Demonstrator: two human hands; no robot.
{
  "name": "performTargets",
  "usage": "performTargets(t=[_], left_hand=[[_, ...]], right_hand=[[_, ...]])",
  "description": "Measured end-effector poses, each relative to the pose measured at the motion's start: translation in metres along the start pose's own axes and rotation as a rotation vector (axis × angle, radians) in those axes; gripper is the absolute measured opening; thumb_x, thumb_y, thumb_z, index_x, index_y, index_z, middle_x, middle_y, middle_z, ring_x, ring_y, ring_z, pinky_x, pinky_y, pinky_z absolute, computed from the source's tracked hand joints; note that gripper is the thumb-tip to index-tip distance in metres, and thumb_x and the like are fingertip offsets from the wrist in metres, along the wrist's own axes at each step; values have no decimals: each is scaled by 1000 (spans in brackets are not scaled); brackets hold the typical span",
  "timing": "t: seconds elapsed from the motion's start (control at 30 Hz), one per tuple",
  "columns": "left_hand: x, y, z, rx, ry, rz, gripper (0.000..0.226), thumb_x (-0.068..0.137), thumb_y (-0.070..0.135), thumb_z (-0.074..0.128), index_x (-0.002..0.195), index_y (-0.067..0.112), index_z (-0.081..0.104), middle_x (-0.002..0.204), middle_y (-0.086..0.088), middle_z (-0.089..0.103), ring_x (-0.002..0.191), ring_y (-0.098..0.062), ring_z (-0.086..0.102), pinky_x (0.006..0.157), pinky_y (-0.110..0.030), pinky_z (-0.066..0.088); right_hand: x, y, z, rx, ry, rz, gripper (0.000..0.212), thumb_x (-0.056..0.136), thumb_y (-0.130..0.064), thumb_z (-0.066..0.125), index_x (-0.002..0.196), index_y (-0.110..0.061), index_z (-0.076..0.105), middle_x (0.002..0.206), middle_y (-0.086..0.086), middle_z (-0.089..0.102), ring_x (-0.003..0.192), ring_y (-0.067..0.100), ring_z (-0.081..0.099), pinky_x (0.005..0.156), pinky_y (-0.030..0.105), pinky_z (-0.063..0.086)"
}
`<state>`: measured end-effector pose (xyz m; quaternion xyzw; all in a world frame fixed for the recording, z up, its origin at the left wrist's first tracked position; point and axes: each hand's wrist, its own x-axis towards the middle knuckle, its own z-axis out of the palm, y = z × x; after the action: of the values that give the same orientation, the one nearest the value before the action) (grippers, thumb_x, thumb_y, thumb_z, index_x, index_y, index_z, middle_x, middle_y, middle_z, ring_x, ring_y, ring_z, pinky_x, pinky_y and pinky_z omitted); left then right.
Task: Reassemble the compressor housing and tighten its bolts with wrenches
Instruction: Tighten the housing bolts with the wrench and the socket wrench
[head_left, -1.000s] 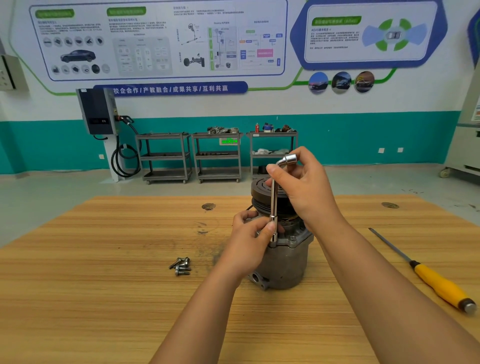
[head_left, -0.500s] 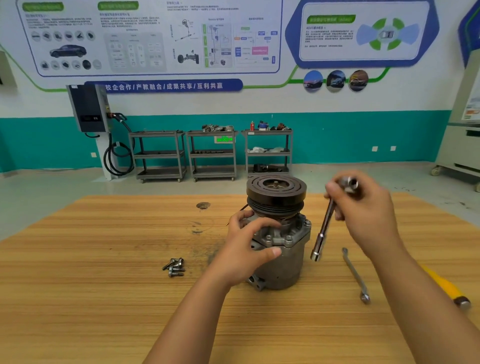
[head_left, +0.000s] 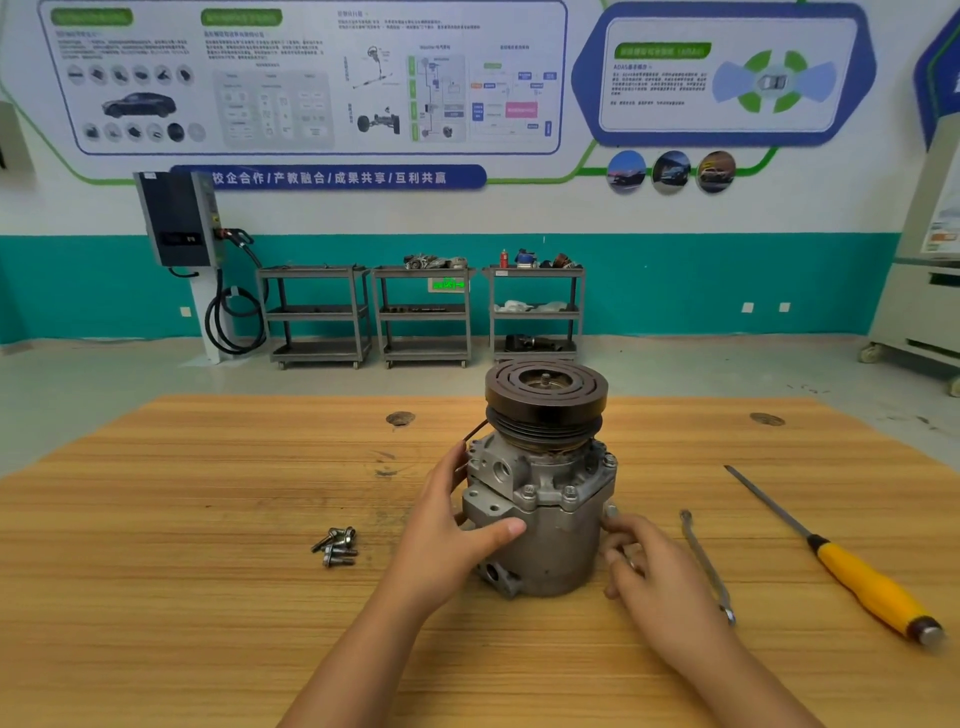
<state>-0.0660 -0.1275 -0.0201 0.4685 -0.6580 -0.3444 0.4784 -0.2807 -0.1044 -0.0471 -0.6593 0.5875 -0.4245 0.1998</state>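
Bolts (head_left: 336, 545) lie in a small heap on the table (head_left: 156, 571), well to the left of the work. That puts them within your reach but out of the way of any swing, and they look like fasteners not yet fitted.

Next comes your left hand (head_left: 441, 535), gripping the compressor (head_left: 550, 540). The thumb lies across the front of the grey housing and the fingers curl round its far left side. That hold looks meant to stop the body turning or tipping when torque goes on.

You have the compressor upright in the middle of the table with the black pulley (head_left: 545, 395) on top. This way the flange bolt heads (head_left: 570, 491) face up, where a wrench can drop onto them. 2 show at the front and 1 at the right edge. How tight they are can't be read from here.

Your right hand (head_left: 660, 582) sits low on the table, just beside the housing's right wall. Its fingers are curled round a silver tool (head_left: 611, 511), of which only the end shows past your fingertips. It is probably a wrench, and I can't tell how firmly you hold it.

A flat wrench (head_left: 704, 556) lies just right of that hand. A yellow-handled screwdriver (head_left: 857, 582) lies further right, apart from the rest, with its handle toward you.
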Motion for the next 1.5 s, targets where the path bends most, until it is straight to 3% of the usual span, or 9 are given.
performTargets(t=[0.1, 0.23, 0.4, 0.57, 0.83, 1.03, 1.2, 1.37, 1.5], left_hand=[[9, -3, -2, -88, -52, -40, 120, 56, 41, 87, 151, 34, 12, 149, 15, 30, 129, 2, 33, 93, -13, 37], [21, -2, -6, -264, -210, -64, 127, 50, 36, 89, 149, 40, 10, 130, 16, 38, 98, 23, 51, 78, -10, 48], [41, 0, -11, -652, -196, -185, 86, 69, 72, 58, 141, 28, 41, 135, -4, 56, 123, -24, 54, 105, -48, 40], [64, -4, 9, -619, -23, -307, 42, 100, 46, 34, 119, 20, 61, 105, -6, 73, 97, -21, 69, 81, -36, 52], [74, -5, 16, -718, -31, -444, 46, 92, 32, 46, 56, 18, 71, 61, -5, 68, 52, -17, 65, 52, -24, 49], [54, -2, 9, -663, 37, -365, 37, 99, 31, 34, 118, 18, 62, 110, -10, 70, 106, -27, 63, 97, -44, 47], [28, 2, -1, -497, 155, -263, 31, 100, 36, 37, 128, 35, 50, 123, 4, 60, 110, -14, 55, 78, -31, 46], [7, -3, -13, -437, 245, -236, 25, 98, 36, 46, 121, 48, 49, 134, 9, 52, 121, -13, 50, 96, -38, 48], [-3, -9, -22, -329, 229, -158, 37, 101, 25, 43, 120, 56, 43, 127, 13, 57, 111, -3, 56, 78, -21, 48]], right_hand=[[1, -4, 10, 122, -81, 125, 83, 84, -30, 70, 145, -32, 13, 89, -5, 58, 73, 8, 61, 63, 14, 42], [7, -11, 19, 123, -114, 80, 74, 70, -36, 80, 132, -27, 42, 107, -9, 50, 90, 0, 50, 72, 6, 42], [12, -12, 28, 124, -23, 108, 88, 60, -43, 85, 134, -30, 38, 127, -9, 42, 118, 8, 41, 99, 26, 37], [14, -11, 27, 117, 25, 78, 84, 57, -49, 84, 128, -32, 42, 118, -16, 46, 110, 3, 44, 89, 21, 37], [18, -7, 25, 182, -18, 65, 73, 60, -41, 86, 118, -40, 42, 119, -19, 48, 112, 3, 48, 93, 22, 40], [28, -5, 15, 133, -200, 50, 53, 73, -28, 79, 111, -46, 47, 108, -28, 51, 95, -12, 48, 68, 0, 37], [41, 3, 17, 64, -224, 113, 54, 79, -28, 74, 129, -27, 55, 112, 3, 67, 97, 12, 60, 72, 20, 42], [55, 6, 22, 143, -266, 148, 33, 88, -18, 65, 121, -17, 66, 95, -15, 69, 85, -5, 57, 71, 12, 39], [52, 12, 28, 150, -206, 92, 23, 92, -19, 60, 113, -22, 69, 64, -28, 63, 61, -16, 53, 56, 2, 36]])
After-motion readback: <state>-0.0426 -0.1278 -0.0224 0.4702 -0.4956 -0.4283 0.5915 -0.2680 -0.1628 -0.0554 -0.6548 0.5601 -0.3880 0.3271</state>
